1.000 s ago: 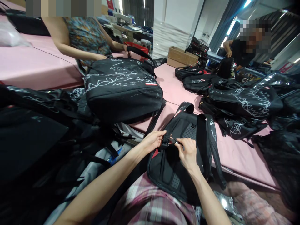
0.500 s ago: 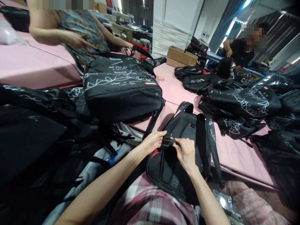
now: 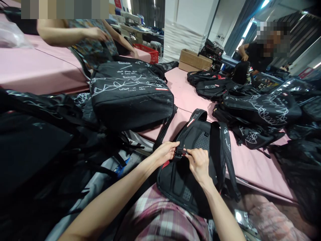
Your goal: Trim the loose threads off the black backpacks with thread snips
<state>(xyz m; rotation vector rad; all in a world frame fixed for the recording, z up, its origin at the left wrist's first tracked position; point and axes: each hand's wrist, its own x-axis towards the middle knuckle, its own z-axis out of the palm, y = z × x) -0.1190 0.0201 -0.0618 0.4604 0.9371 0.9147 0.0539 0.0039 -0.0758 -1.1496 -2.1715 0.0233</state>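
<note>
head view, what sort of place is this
Probably a bag workshop or factory: similar black backpacks crowd a pink table, and what looks like a sewing machine stands behind.

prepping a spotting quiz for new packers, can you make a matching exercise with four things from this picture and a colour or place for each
1. left hand and right hand
2. cardboard box
3. crate
4. tabletop

A. red
B. close together over a black backpack
C. pink
D. brown, open on top

Pairs: 1-B, 2-D, 3-A, 4-C
</note>
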